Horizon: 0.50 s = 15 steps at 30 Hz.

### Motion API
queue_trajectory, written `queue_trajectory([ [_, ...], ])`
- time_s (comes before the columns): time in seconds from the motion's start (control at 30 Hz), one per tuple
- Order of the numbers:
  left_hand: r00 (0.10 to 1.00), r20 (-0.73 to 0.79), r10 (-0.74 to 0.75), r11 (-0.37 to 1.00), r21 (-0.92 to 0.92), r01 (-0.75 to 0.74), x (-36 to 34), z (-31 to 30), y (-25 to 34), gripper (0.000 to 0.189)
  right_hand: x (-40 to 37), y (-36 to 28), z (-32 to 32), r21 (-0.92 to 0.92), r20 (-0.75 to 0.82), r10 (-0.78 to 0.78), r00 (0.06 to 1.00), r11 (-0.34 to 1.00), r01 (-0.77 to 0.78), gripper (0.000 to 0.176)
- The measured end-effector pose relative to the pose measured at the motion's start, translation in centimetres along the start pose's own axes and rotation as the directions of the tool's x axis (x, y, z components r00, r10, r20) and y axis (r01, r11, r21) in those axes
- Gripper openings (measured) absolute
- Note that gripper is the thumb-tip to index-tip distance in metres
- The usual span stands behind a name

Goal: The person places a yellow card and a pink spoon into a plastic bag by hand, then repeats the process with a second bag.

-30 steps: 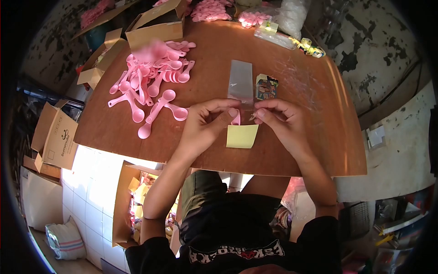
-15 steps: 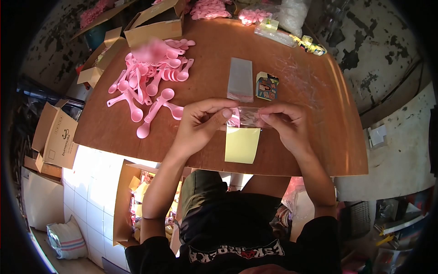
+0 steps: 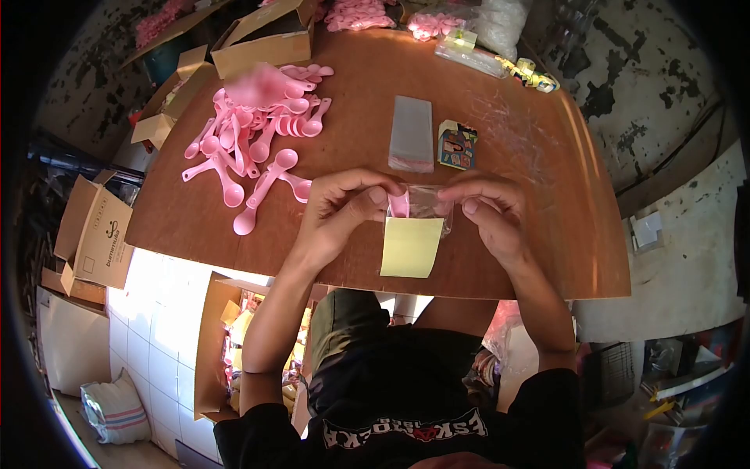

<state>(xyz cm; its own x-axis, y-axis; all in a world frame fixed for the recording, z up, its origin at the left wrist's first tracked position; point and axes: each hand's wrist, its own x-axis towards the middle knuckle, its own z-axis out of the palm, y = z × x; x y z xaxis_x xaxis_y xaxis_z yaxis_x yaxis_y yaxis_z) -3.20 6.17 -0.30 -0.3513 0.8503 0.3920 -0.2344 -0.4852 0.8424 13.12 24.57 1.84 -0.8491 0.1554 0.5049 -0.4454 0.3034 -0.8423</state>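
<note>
A clear plastic bag [image 3: 426, 200] is stretched between my two hands above the table. A yellow card [image 3: 411, 248] hangs in its lower part, and a pink spoon [image 3: 398, 205] shows through the plastic at the upper left. My left hand [image 3: 344, 209] pinches the bag's upper left corner beside the spoon. At the upper right edge, the curled fingers of my right hand [image 3: 492, 213] hold the plastic, with the thumb tip a little below the index finger. Just beyond lie a stack of clear bags [image 3: 411, 133] and a pile of printed cards [image 3: 457, 146].
Pink measuring spoons [image 3: 262, 129] lie heaped on the left of the brown table [image 3: 351, 86]. Cardboard boxes [image 3: 262, 48] stand at the back left. Plastic packs and yellow tape [image 3: 533, 76] sit at the far edge. An open box [image 3: 211, 344] with packets stands below on the floor.
My right thumb has drawn back slightly from the index fingertip. The bag and yellow card have shifted a little left, and more of the pink spoon shows.
</note>
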Motion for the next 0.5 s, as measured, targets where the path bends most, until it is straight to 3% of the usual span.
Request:
queue_trajectory([
  [0.07, 0.994, -0.005, 0.109, 0.942, 0.319, -0.102, -0.1, 0.4, 0.0, 0.017, 0.0, -0.6, 1.0, 0.041, -0.063, 0.012, 0.998, 0.999, -0.01, 0.014],
  [0.2, 0.997, -0.036, 0.067, 0.956, 0.289, -0.053, -0.1, 0.5, -0.1, 0.027, -0.1, -0.5, 1.9, -0.022, -0.089, 0.064, 0.994, 0.998, -0.066, 0.023],
  [0.3, 0.998, -0.033, 0.062, 0.926, 0.374, -0.045, -0.6, 0.5, 1.0, 0.035, -0.5, -0.6, 2.4, 0.026, -0.079, 0.117, 0.99, 0.993, -0.116, 0.03],
  [0.4, 0.996, -0.006, -0.086, 0.946, 0.312, 0.084, -3.2, 0.4, 2.5, 0.042, -0.9, -1.7, 2.2, 0.091, 0.124, 0.235, 0.964, 0.965, -0.247, 0.032],
  [0.43, 0.991, -0.032, -0.129, 0.961, 0.244, 0.133, -4.7, 0.6, 2.9, 0.04, -0.8, -1.8, 1.9, 0.091, 0.124, 0.236, 0.964, 0.965, -0.248, 0.032],
  [0.47, 0.989, -0.045, -0.143, 0.936, 0.318, 0.15, -6.0, 1.1, 3.9, 0.034, -0.7, -1.8, 1.5, 0.035, 0.193, 0.195, 0.961, 0.978, -0.206, 0.029],
  [0.5, 0.989, 0.075, -0.127, 0.891, 0.447, 0.08, -7.2, 1.0, 4.6, 0.029, -0.4, -1.8, 1.2, -0.017, 0.263, 0.157, 0.952, 0.987, -0.158, 0.027],
])
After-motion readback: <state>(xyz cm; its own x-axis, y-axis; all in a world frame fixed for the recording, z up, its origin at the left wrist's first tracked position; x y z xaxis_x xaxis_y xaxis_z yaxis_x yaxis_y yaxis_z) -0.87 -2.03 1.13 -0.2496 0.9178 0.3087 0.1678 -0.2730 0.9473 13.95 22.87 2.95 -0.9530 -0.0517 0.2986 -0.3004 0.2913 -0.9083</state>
